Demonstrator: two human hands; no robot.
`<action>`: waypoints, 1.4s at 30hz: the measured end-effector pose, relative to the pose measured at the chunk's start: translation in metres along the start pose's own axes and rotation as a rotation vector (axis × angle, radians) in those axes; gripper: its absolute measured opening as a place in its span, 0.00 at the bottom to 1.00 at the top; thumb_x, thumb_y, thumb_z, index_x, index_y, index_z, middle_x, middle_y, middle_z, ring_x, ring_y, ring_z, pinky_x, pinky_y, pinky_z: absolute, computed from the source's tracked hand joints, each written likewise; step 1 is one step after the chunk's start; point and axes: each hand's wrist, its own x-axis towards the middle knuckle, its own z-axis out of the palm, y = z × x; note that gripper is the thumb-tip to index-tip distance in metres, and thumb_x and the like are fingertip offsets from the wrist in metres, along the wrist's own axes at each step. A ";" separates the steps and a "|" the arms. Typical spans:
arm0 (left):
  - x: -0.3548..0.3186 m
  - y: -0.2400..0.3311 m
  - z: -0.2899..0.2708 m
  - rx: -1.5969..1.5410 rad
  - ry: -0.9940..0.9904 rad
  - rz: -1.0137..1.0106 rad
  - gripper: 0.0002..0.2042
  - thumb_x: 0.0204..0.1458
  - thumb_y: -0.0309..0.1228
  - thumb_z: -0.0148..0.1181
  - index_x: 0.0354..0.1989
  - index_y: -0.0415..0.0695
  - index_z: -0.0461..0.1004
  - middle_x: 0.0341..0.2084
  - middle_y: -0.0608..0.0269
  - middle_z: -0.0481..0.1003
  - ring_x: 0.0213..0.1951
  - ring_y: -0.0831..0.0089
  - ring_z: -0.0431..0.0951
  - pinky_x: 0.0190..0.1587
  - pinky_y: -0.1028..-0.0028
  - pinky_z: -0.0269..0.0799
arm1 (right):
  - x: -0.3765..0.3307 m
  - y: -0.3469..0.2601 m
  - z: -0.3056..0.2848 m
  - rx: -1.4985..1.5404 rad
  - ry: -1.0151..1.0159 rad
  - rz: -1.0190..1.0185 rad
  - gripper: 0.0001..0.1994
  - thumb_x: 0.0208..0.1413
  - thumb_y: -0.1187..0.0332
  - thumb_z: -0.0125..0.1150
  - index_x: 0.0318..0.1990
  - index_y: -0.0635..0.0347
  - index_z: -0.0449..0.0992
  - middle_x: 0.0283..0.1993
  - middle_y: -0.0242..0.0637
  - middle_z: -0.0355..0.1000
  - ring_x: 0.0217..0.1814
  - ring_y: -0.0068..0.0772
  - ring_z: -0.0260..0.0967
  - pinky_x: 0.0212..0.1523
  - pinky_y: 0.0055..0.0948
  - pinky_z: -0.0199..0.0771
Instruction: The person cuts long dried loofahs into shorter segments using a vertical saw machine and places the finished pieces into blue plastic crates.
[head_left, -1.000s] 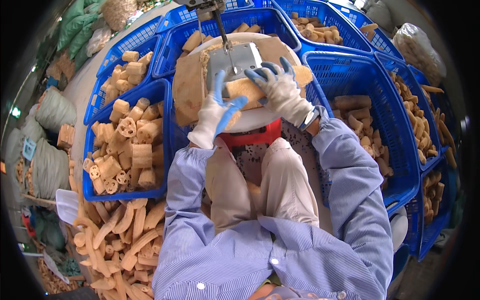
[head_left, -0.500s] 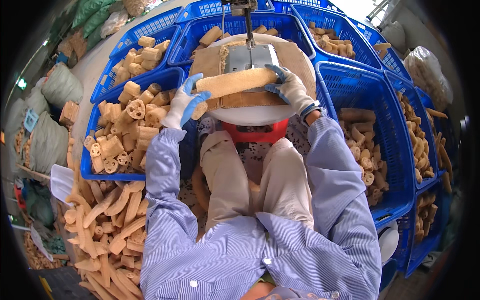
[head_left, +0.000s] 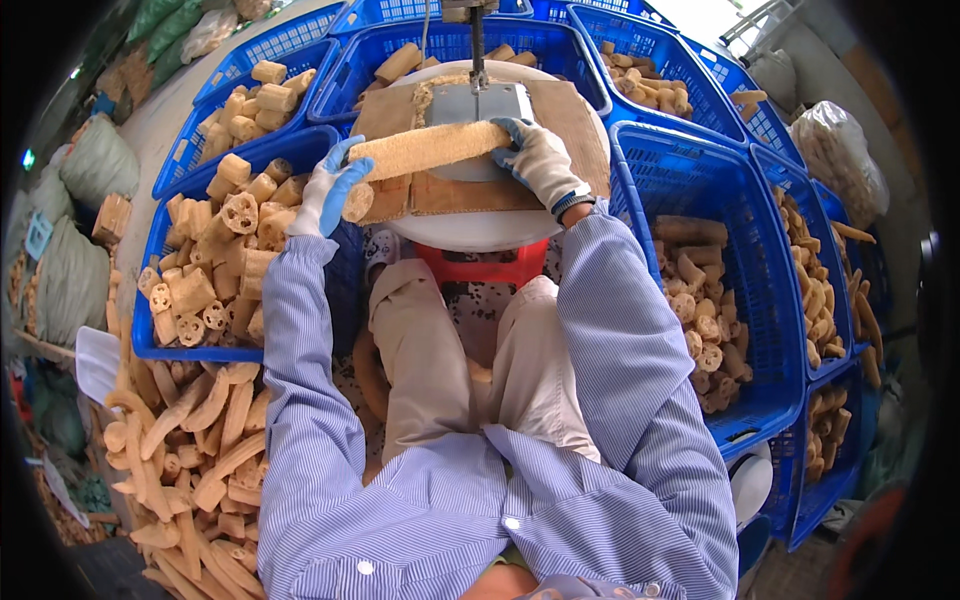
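Observation:
A long pale loofah (head_left: 430, 150) lies crosswise in front of the saw blade (head_left: 478, 65), over the cardboard-covered round worktable (head_left: 555, 150). My left hand (head_left: 325, 190), in a white and blue glove, is closed round its left end. My right hand (head_left: 543, 165), gloved alike, is closed on the right end. A short loofah piece (head_left: 357, 203) shows just under my left fingers; whether they grip it too, I cannot tell. The blade meets a metal plate (head_left: 455, 103) beyond the loofah, apart from it.
Blue baskets ring the worktable; the left basket (head_left: 205, 353) and right basket (head_left: 785, 400) hold cut loofah pieces. A heap of uncut loofahs (head_left: 200, 430) lies at my left. Under the table is a red stool-like base (head_left: 480, 268). Filled sacks (head_left: 75, 280) stand at far left.
The whole view has shifted. Both hands have carried the loofah slightly left relative to the metal plate. My right fingers now sit more closely round its end.

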 end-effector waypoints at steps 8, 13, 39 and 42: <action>0.026 -0.011 -0.002 0.017 0.058 0.001 0.21 0.59 0.43 0.63 0.55 0.43 0.76 0.47 0.65 0.77 0.50 0.78 0.74 0.56 0.77 0.69 | 0.017 -0.009 0.000 -0.037 -0.010 0.158 0.22 0.53 0.62 0.71 0.56 0.50 0.78 0.45 0.47 0.80 0.48 0.45 0.79 0.50 0.36 0.77; 0.049 -0.024 -0.007 0.104 0.114 -0.047 0.25 0.58 0.48 0.63 0.54 0.41 0.76 0.48 0.62 0.78 0.49 0.75 0.75 0.55 0.75 0.69 | 0.028 -0.014 0.000 -0.082 -0.011 0.235 0.23 0.54 0.59 0.70 0.58 0.53 0.78 0.45 0.46 0.81 0.45 0.43 0.80 0.49 0.35 0.78; -0.094 -0.015 0.040 -0.985 -0.270 -0.369 0.26 0.64 0.52 0.53 0.59 0.42 0.69 0.44 0.52 0.79 0.35 0.64 0.82 0.33 0.72 0.81 | -0.145 -0.017 -0.040 1.363 0.117 0.191 0.28 0.65 0.57 0.57 0.67 0.64 0.65 0.59 0.39 0.73 0.61 0.35 0.72 0.65 0.37 0.69; -0.119 -0.011 0.136 -0.730 -0.162 -0.140 0.32 0.59 0.36 0.64 0.70 0.43 0.57 0.47 0.50 0.76 0.41 0.65 0.79 0.43 0.70 0.81 | -0.219 -0.050 -0.042 1.552 0.104 0.144 0.26 0.63 0.64 0.58 0.66 0.66 0.66 0.62 0.40 0.72 0.64 0.33 0.69 0.66 0.34 0.66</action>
